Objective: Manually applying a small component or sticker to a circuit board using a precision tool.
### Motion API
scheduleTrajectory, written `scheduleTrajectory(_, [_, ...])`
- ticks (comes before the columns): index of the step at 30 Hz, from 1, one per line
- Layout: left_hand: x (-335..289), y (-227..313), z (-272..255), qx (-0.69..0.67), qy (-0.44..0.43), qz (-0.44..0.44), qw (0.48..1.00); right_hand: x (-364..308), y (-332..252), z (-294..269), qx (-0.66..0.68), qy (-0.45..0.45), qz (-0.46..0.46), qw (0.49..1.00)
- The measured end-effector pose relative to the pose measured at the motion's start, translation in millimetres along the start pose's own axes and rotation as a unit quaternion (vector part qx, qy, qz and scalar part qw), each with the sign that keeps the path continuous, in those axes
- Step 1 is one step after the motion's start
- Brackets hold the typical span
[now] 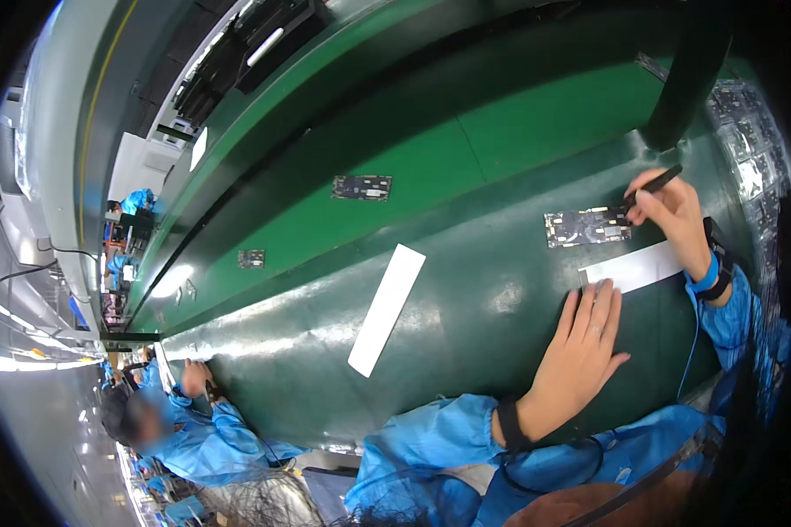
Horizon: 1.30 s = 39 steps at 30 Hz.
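My right hand is closed around a slim black pen-shaped tool, its lower end by the right edge of a dark circuit board. The board lies flat on the green bench mat. My left hand rests with fingers stretched out, their tips on the left end of a white strip just below the board. The strip's right end passes under my right wrist. I cannot make out exactly what kind of tool it is.
A second white strip lies on the mat to the left. Two more boards, one larger and one small, lie on the green surface behind. A dark post stands at the back right, near many wrapped boards. A co-worker sits at left.
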<state>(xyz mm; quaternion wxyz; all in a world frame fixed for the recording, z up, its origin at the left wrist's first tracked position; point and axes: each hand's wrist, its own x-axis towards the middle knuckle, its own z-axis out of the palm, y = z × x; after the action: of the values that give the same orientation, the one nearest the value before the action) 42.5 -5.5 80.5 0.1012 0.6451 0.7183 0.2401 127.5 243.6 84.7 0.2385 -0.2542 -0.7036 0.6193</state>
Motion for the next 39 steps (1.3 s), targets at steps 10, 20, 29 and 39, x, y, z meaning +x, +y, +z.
scheduleTrajectory(10, [16.7, -42.0, 65.9, -0.001, -0.058, -0.012, 0.998, -4.8, 65.3, 16.2, 0.012, -0.142, 0.08, 0.986])
scheduleTrajectory(20, [42.9, -45.7, 97.8, 0.006, -0.079, -0.013, 0.997, 9.0, 104.9, -12.5, -0.073, -0.152, -0.03, 0.985])
scheduleTrajectory(29, [56.0, -42.0, 128.1, 0.034, -0.11, -0.011, 0.993, 16.6, 132.4, -32.7, -0.047, -0.14, -0.034, 0.988])
scheduleTrajectory(39, [50.1, -45.9, 139.9, 0.054, -0.103, -0.007, 0.993, 10.3, 142.3, -26.3, -0.074, -0.161, -0.033, 0.984])
